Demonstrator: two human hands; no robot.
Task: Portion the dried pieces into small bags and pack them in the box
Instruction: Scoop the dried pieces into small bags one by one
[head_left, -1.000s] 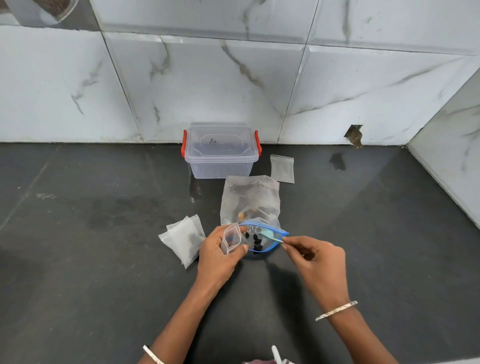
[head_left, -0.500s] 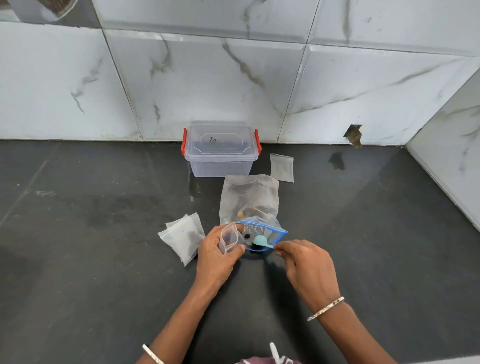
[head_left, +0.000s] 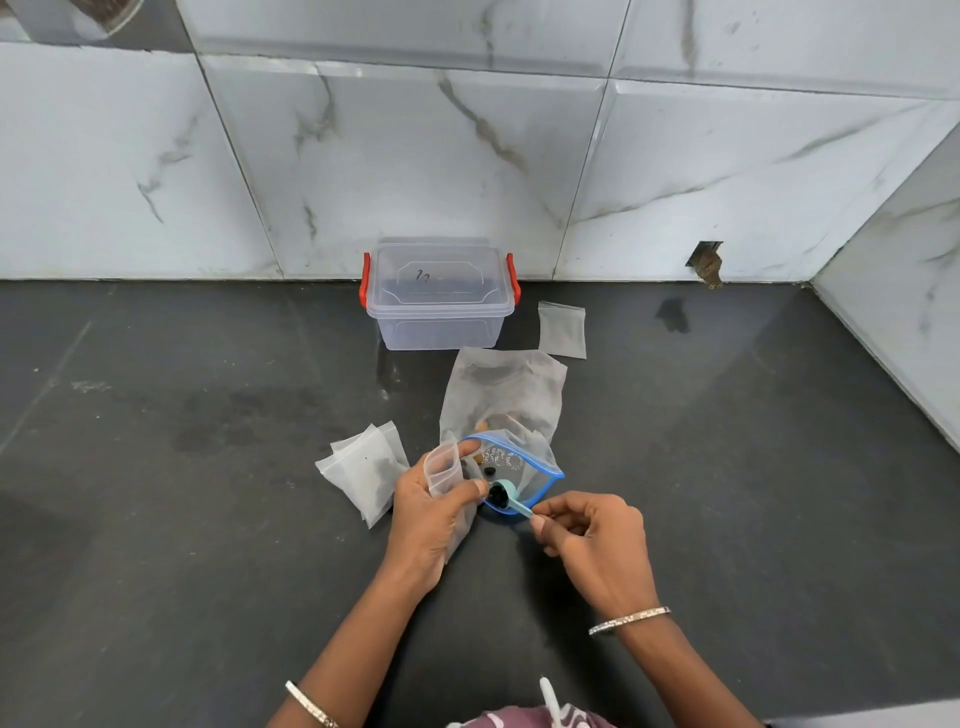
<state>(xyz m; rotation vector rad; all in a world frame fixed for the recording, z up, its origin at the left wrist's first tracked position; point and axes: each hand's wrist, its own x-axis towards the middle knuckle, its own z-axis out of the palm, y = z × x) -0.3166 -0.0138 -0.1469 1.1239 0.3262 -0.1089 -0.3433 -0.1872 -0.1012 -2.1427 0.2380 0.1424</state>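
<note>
My left grip (head_left: 431, 519) pinches a small bag (head_left: 442, 467) between thumb and fingers. The bag stands roughly upright, mouth up and parted. My right grip (head_left: 592, 540) pinches the handle end of a scoop (head_left: 511, 496) between thumb and forefinger, with the other fingers curled.

The scoop bowl carries dark dried pieces (head_left: 497, 498). It sits at the near rim of the zip bag (head_left: 535, 467), just beside my left thumb and lower than the small bag's mouth. The zip bag has a blue rim, lies open on the surface (head_left: 156, 519), and holds a few more dark pieces.

Behind the zip bag, touching it, lies a larger frosted pouch (head_left: 504, 389). Its contents are dark, and I cannot tell what they are. A stack of bags (head_left: 363, 467) lies on the surface just left of my left grip.

The box (head_left: 439, 306) stands at the back against the tiled wall (head_left: 467, 156), lid on, with a red latch (head_left: 366, 275) at each end. One flat bag (head_left: 562, 330) lies just right of the box, apart from it. A bangle (head_left: 628, 619) circles my right wrist.
</note>
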